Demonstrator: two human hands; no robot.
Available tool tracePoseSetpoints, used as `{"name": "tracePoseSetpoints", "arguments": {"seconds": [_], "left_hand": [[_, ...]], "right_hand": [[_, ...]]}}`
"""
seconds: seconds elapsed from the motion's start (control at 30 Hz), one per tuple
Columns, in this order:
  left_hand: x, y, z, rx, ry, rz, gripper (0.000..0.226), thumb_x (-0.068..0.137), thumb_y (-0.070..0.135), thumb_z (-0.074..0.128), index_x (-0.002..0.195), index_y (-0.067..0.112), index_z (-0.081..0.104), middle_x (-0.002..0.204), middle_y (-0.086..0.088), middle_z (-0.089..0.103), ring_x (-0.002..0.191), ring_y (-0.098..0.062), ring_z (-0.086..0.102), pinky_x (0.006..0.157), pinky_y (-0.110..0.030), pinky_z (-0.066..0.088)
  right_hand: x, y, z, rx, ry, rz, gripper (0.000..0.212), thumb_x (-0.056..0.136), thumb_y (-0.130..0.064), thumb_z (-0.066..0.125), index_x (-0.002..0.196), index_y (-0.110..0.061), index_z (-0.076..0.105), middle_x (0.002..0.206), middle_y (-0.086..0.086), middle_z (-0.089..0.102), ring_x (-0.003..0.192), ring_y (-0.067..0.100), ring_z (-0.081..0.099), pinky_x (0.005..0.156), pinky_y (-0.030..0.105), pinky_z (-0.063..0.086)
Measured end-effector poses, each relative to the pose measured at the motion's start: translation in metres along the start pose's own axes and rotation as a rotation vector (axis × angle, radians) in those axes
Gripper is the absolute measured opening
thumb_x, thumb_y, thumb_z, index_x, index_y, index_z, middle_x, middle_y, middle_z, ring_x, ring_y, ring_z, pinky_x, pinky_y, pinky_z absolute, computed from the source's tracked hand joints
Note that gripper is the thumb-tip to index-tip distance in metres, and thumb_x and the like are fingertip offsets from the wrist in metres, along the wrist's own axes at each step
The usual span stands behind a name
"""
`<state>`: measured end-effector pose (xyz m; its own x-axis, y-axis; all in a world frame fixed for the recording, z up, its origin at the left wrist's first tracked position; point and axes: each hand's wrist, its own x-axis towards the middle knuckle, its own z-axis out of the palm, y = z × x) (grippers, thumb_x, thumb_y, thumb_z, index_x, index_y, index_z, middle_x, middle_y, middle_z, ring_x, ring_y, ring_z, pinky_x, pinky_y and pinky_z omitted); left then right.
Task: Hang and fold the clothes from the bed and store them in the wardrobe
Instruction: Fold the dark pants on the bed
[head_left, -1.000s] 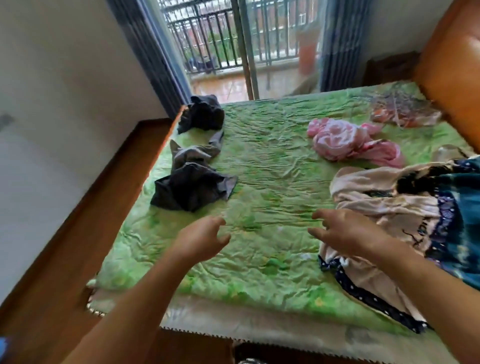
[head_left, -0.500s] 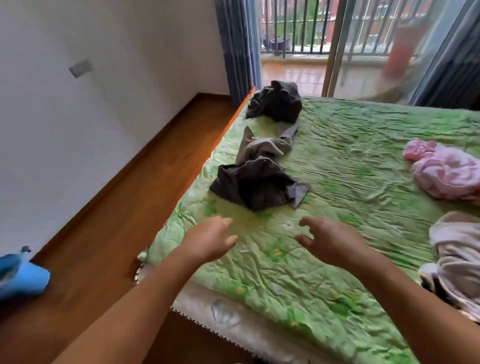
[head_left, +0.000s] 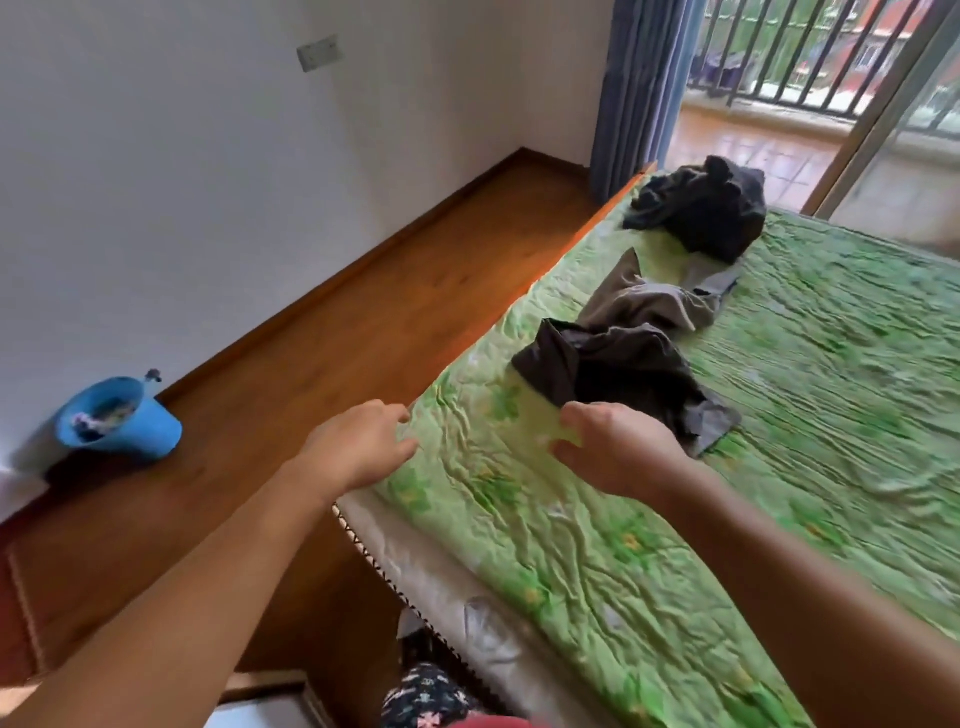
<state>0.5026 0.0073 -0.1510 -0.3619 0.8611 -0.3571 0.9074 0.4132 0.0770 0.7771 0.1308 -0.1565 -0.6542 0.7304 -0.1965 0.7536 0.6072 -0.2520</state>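
Bed below me, green cover. My left hand hangs over its near corner, fingers loosely curled, holding nothing. My right hand is relaxed too, fingertips right at the dark garment; whether they touch, I can't tell. Grey garment and black heap lie beyond.

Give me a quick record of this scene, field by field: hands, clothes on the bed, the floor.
left hand: open, empty, above the corner of the bed cover
right hand: open, by the near edge of the dark garment; contact unclear
clothes: dark garment nearest, grey garment behind it, black garment farthest
bed cover: green, wrinkled
floor: blue bin by the wall
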Motion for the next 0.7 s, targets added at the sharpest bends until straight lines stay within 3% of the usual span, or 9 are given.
{"name": "tracePoseSetpoints", "arguments": {"seconds": [0.2, 0.43, 0.7], "left_hand": [[0.065, -0.074, -0.009, -0.034, 0.0, 0.053, 0.048, 0.094, 0.059, 0.048, 0.135, 0.033, 0.053, 0.13, 0.006, 0.057, 0.118, -0.017, 0.057, 0.091, -0.038, 0.05], [0.157, -0.193, -0.054, 0.005, -0.059, 0.162, 0.052, 0.097, 0.057, 0.046, 0.142, 0.03, 0.049, 0.139, 0.003, 0.053, 0.122, -0.02, 0.056, 0.096, -0.042, 0.051], [0.202, -0.281, -0.095, 0.027, -0.011, 0.231, 0.051, 0.098, 0.055, 0.046, 0.143, 0.031, 0.047, 0.142, 0.005, 0.052, 0.119, -0.018, 0.059, 0.091, -0.041, 0.056]], "right_hand": [[0.084, -0.048, 0.003, -0.007, 0.041, 0.04, 0.042, 0.093, -0.059, 0.053, 0.119, -0.027, 0.058, 0.11, -0.001, 0.066, 0.106, 0.025, 0.063, 0.072, 0.029, 0.044], [0.202, -0.157, 0.02, 0.061, 0.024, 0.156, 0.046, 0.094, -0.06, 0.053, 0.126, -0.027, 0.057, 0.121, -0.001, 0.066, 0.113, 0.024, 0.062, 0.084, 0.033, 0.051], [0.287, -0.238, 0.018, 0.073, 0.008, 0.146, 0.045, 0.095, -0.056, 0.054, 0.128, -0.026, 0.057, 0.121, 0.001, 0.069, 0.111, 0.025, 0.065, 0.087, 0.039, 0.056]]}}
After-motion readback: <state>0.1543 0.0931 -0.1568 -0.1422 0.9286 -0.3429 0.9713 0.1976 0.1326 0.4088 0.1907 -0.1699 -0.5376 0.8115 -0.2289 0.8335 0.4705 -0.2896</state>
